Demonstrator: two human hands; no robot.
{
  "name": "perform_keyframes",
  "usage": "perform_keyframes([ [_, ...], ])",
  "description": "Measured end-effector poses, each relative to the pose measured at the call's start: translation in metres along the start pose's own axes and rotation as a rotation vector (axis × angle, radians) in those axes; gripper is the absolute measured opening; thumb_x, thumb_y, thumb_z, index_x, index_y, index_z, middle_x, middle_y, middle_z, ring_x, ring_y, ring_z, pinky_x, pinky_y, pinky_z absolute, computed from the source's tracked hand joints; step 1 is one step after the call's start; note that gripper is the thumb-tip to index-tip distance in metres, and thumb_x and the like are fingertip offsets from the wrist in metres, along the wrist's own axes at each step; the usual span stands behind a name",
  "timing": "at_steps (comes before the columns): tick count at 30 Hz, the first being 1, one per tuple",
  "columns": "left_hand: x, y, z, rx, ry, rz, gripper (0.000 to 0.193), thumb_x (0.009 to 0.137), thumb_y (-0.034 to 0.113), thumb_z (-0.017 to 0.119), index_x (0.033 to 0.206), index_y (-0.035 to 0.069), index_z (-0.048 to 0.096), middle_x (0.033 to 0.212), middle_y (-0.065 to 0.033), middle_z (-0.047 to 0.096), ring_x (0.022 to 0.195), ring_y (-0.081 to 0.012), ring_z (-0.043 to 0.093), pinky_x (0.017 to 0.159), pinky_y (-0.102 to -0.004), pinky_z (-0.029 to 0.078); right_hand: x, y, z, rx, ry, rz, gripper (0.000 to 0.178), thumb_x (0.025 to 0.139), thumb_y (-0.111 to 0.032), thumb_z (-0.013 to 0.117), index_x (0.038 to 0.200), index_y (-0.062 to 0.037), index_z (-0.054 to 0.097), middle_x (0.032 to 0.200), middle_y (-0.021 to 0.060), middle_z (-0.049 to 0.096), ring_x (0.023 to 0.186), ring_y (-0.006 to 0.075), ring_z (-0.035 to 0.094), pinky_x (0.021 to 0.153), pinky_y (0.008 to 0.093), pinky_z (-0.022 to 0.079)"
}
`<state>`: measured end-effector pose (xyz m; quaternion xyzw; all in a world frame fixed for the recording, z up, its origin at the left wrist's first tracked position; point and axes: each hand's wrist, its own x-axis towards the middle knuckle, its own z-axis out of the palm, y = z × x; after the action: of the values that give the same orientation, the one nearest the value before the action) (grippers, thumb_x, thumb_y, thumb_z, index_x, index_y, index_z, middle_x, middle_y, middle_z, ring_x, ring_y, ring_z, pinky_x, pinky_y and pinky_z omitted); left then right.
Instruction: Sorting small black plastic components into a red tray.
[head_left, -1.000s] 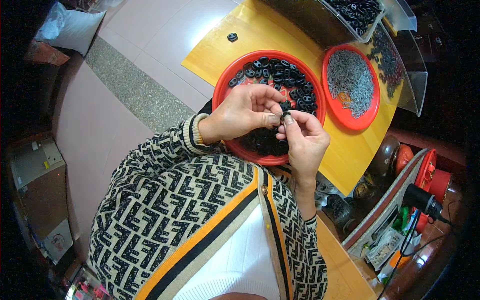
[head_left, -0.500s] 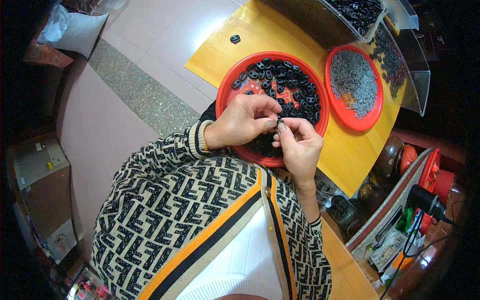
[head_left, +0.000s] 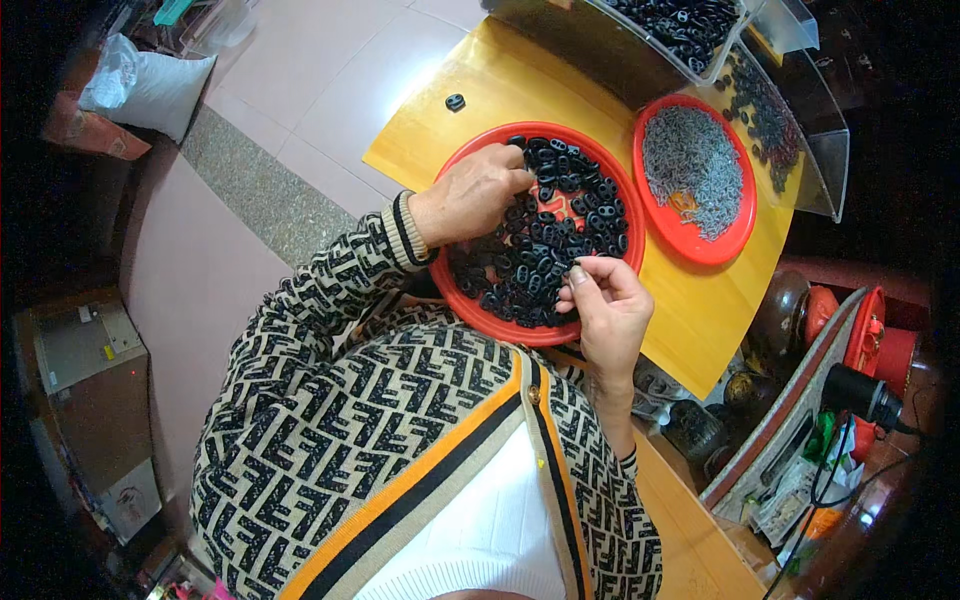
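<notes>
A round red tray (head_left: 470, 300) on a yellow table (head_left: 520, 90) holds several small black plastic buckle pieces (head_left: 560, 225). My left hand (head_left: 470, 195) reaches into the tray, its fingertips down among the black pieces at the upper left of the heap. My right hand (head_left: 605, 300) hovers over the tray's lower right edge with thumb and fingers pinched; what sits between them is too small to tell. A second, smaller red tray (head_left: 735, 235) to the right is filled with small grey metal parts (head_left: 695, 165).
One loose black piece (head_left: 455, 102) lies on the yellow table beyond the tray. A clear plastic bin (head_left: 680, 25) of black pieces stands at the back. Clutter, a red object (head_left: 880, 345) and cables crowd the right side. Tiled floor lies to the left.
My hands, held together over the tray with a piece between them, have separated. The left hand moved up into the heap; the right stays pinched near the tray's edge.
</notes>
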<state>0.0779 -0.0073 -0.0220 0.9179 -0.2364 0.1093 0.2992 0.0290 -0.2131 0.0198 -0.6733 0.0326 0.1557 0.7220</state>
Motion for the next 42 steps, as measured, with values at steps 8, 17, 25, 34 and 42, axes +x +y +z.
perform_keyframes([
  [8,-0.006,0.008,-0.012,-0.314,0.131,-0.062,0.014,0.068,-0.002,0.061,0.082,-0.001,0.062,0.076,-0.0114,0.055,0.072,-0.0249,0.055,0.063,-0.0306,0.045,0.003,-0.002,0.0,0.018,-0.048,0.033,0.009,0.08,-0.001,0.056,0.088,0.0027,0.056,0.073,0.0031,0.057,0.059,0.0071,0.055,0.051,0.0198,0.049],
  [17,-0.017,0.02,-0.01,-0.836,0.248,-0.437,0.017,0.075,0.0,0.061,0.091,-0.002,0.061,0.081,-0.0049,0.062,0.071,-0.009,0.057,0.064,-0.0218,0.048,0.007,-0.006,0.007,0.145,-0.097,0.078,0.009,0.08,-0.002,0.055,0.089,0.0027,0.056,0.073,0.0044,0.058,0.059,0.0081,0.055,0.051,0.02,0.047],
  [25,-0.024,0.046,-0.015,-1.647,0.096,-0.741,0.014,0.084,0.006,0.054,0.096,-0.001,0.055,0.078,-0.0056,0.059,0.066,-0.0108,0.057,0.057,-0.0214,0.047,0.015,-0.012,0.013,0.295,-0.083,0.037,0.01,0.081,-0.001,0.053,0.09,0.0024,0.054,0.075,0.0069,0.059,0.06,0.0086,0.055,0.051,0.0195,0.046],
  [34,-0.028,0.065,-0.013,-1.792,0.141,-0.706,0.011,0.08,0.004,0.057,0.09,0.0,0.056,0.078,-0.0041,0.059,0.063,-0.0091,0.054,0.056,-0.0201,0.044,0.018,-0.014,0.027,0.375,-0.147,-0.002,0.011,0.082,-0.001,0.052,0.092,0.004,0.052,0.079,0.0082,0.058,0.061,0.01,0.055,0.053,0.0205,0.046],
  [42,-0.029,0.064,-0.009,-1.47,0.251,-0.571,0.008,0.077,0.001,0.058,0.084,-0.002,0.059,0.074,-0.004,0.06,0.064,-0.0074,0.055,0.058,-0.0186,0.044,0.018,-0.014,0.025,0.435,-0.173,0.06,0.011,0.082,-0.002,0.053,0.092,0.0036,0.052,0.078,0.0085,0.059,0.061,0.0107,0.056,0.053,0.0217,0.047],
])
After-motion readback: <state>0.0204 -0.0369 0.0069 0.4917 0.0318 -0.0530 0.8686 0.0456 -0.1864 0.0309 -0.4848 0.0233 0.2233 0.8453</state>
